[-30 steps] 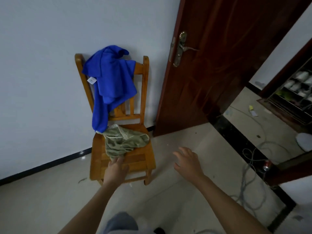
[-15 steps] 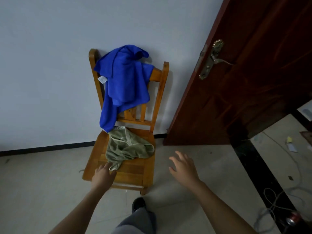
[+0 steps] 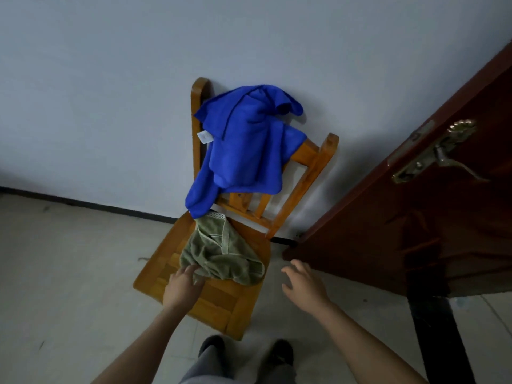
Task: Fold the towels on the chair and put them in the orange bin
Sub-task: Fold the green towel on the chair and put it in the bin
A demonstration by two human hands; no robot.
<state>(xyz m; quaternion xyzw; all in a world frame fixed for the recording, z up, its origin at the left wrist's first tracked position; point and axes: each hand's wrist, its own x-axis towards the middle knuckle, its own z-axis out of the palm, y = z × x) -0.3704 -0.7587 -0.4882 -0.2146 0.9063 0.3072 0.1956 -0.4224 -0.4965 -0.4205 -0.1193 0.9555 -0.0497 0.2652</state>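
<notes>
A wooden chair [image 3: 219, 303] stands against the pale wall. A blue towel [image 3: 243, 151] hangs crumpled over its backrest. A green towel [image 3: 221, 256] lies bunched on the seat. My left hand [image 3: 182, 286] is over the seat with its fingertips touching the near edge of the green towel; I cannot tell whether it grips the cloth. My right hand [image 3: 302, 284] hovers with spread fingers just right of the seat, touching nothing. No orange bin is in view.
A dark red door [image 3: 415, 217] with a brass handle [image 3: 440, 156] stands open at the right, close to the chair. Pale tiled floor [image 3: 69, 273] lies to the left. My shoes [image 3: 279, 353] are just in front of the chair.
The view has swung left and closer to the chair. My left hand has moved up from the seat's front edge to the green towel. My right hand has come nearer the seat.
</notes>
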